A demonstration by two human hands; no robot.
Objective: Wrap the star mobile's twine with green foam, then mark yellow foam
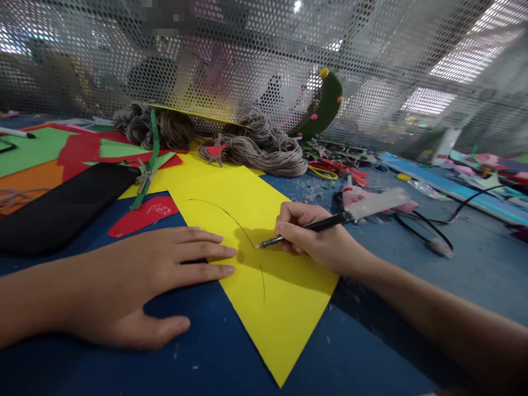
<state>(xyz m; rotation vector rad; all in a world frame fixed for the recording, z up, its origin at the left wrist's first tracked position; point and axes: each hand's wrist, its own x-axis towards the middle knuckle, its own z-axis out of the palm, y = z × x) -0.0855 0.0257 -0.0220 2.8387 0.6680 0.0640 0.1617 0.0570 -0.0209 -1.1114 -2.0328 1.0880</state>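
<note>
A yellow sheet of paper lies on the blue table, with a thin curved line drawn across it and a shorter, separate line below. My right hand is closed around a black pen, whose tip is at the lower end of the longer curve. My left hand lies flat with its fingers spread, the fingertips resting on the paper's left edge and the thumb over the table. A red paper piece is just beyond the left hand.
A black phone lies at left near coloured paper sheets. Grey cord bundles sit behind the yellow paper, before a perforated metal screen. A pink glue gun and its black cable lie right.
</note>
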